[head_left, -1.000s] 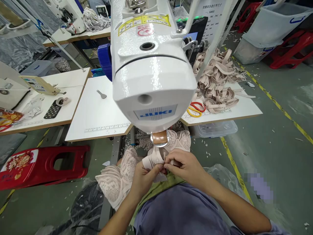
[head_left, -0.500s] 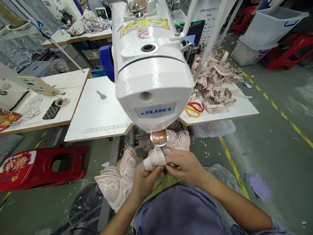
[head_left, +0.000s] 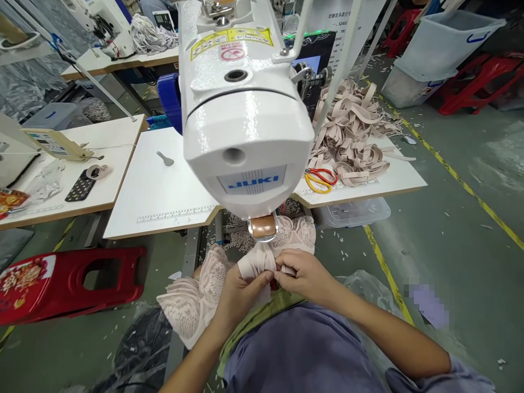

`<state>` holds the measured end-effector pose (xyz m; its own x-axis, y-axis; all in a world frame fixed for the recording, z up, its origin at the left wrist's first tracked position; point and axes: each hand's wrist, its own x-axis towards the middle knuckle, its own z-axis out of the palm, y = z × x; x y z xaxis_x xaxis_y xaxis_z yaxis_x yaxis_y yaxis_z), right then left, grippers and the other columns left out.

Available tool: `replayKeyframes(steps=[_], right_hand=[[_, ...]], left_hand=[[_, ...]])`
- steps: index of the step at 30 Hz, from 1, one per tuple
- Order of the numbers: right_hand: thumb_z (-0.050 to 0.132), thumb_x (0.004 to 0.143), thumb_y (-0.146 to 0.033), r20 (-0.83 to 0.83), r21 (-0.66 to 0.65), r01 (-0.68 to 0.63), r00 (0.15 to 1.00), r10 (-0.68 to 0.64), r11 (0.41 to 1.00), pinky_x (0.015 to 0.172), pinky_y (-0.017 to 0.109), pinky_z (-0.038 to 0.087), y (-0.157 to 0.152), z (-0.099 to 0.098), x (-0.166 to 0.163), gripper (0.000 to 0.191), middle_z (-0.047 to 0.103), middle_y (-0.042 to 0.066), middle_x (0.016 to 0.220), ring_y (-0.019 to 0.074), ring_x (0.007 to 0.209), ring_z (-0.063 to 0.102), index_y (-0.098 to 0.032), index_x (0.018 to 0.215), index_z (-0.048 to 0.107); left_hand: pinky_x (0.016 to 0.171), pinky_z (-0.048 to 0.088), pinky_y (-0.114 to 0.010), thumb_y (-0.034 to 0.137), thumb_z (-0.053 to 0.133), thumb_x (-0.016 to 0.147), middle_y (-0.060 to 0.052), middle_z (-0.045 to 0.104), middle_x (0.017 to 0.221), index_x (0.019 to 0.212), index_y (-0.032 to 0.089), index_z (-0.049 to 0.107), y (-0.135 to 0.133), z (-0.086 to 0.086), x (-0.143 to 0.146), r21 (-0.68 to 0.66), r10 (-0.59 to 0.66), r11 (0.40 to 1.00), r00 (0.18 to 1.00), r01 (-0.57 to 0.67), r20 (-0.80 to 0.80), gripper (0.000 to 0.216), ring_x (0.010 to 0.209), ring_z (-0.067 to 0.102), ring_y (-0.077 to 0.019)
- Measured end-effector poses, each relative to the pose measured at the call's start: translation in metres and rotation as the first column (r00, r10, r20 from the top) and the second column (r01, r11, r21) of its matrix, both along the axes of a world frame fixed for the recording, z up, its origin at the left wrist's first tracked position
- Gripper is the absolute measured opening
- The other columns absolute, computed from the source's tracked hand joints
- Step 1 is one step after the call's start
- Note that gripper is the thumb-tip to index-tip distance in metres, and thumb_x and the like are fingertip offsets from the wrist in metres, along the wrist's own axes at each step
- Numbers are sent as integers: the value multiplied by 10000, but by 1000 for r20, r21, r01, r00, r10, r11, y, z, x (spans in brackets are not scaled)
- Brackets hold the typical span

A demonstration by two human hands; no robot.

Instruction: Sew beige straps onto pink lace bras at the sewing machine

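Below the head of a white sewing machine [head_left: 245, 128], a pale beige bra [head_left: 254, 263] is bunched up, its smooth band folded between my two hands. My left hand [head_left: 237, 300] is closed around the band, thumb on top. From the other side, my right hand [head_left: 309, 277] pinches the bra's edge, and a bit of beige fabric shows under its fingers. The fingertips of both hands nearly meet. Lace cups [head_left: 295, 233] lie behind my right hand. More lace bras [head_left: 182, 308] are stacked to the left of my left hand. The machine's needle is hidden.
Beige straps [head_left: 352, 136] are heaped on the right tabletop, with scissors [head_left: 321, 180] in front. A grey flat tool [head_left: 165, 159] lies on the left tabletop [head_left: 164, 191]. A red stool [head_left: 73, 284] stands left; plastic bins [head_left: 438, 54] are at the far right.
The view has shifted slightly, so the machine and tables appear a little further left. Both hands keep their hold on the bra, and the right fingers have shifted a little on the fabric.
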<state>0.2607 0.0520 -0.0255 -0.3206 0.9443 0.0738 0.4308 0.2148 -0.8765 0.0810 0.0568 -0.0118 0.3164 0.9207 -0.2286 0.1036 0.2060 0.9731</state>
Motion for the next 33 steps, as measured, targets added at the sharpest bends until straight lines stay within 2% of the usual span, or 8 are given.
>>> replayKeyframes(steps=[4,7,12,16,21,25,28,33], right_hand=[[628,799,-176,-45,-165,0,999,-7,986,579,222,361,3,1,10,45,607,-21,730,106,624,490,-190,793,671],[584,843,-240,-103,-275,3,994,-33,961,586,230,396,7,6,20,133,675,5,814,110,621,507,-197,895,698],[548,823,-229,-95,-203,50,993,-70,978,501,215,319,7,20,22,71,603,-29,701,85,515,381,-199,830,612],[531,802,-179,-63,-167,44,997,-55,985,482,210,287,4,24,18,52,501,-62,620,86,511,365,-212,766,516],[529,788,-127,-29,-239,14,999,-22,971,484,206,279,2,25,18,108,454,-84,579,88,508,376,-219,769,476],[561,809,-138,5,-251,2,1000,-1,968,508,213,266,2,28,18,134,408,-96,558,94,520,380,-223,778,462],[583,800,-132,15,-256,6,1000,-2,967,526,217,278,5,29,19,132,460,-95,572,97,530,411,-221,806,486],[666,770,-176,8,-266,-42,999,46,963,591,222,361,14,26,27,98,649,-45,691,128,653,564,-215,857,645]], left_hand=[[702,510,-287,390,658,842,-60,718,779,838,146,744,0,4,1,107,11,994,994,1,-111,259,739,629,-202],[679,488,-267,384,608,871,-42,683,745,817,155,715,6,9,0,137,-32,989,993,48,-115,258,690,589,-174],[720,477,-268,361,591,890,-45,651,764,769,161,682,11,10,-2,144,-99,983,991,112,-95,250,721,565,-169],[723,485,-270,361,579,905,-56,662,791,859,155,694,8,10,1,92,-148,984,986,155,-75,241,752,592,-181],[742,498,-271,346,584,895,-66,683,846,920,154,704,4,16,6,63,-160,984,984,165,-78,228,783,623,-192],[718,484,-258,303,579,884,-47,665,779,800,161,690,4,18,8,84,-159,982,980,169,-118,199,752,606,-183],[656,463,-242,283,594,860,-26,647,712,755,162,681,4,18,8,62,-148,985,979,158,-138,182,679,573,-161],[569,413,-226,372,643,832,-12,603,635,673,157,650,7,14,7,-62,-148,988,984,143,-97,267,600,503,-131]])
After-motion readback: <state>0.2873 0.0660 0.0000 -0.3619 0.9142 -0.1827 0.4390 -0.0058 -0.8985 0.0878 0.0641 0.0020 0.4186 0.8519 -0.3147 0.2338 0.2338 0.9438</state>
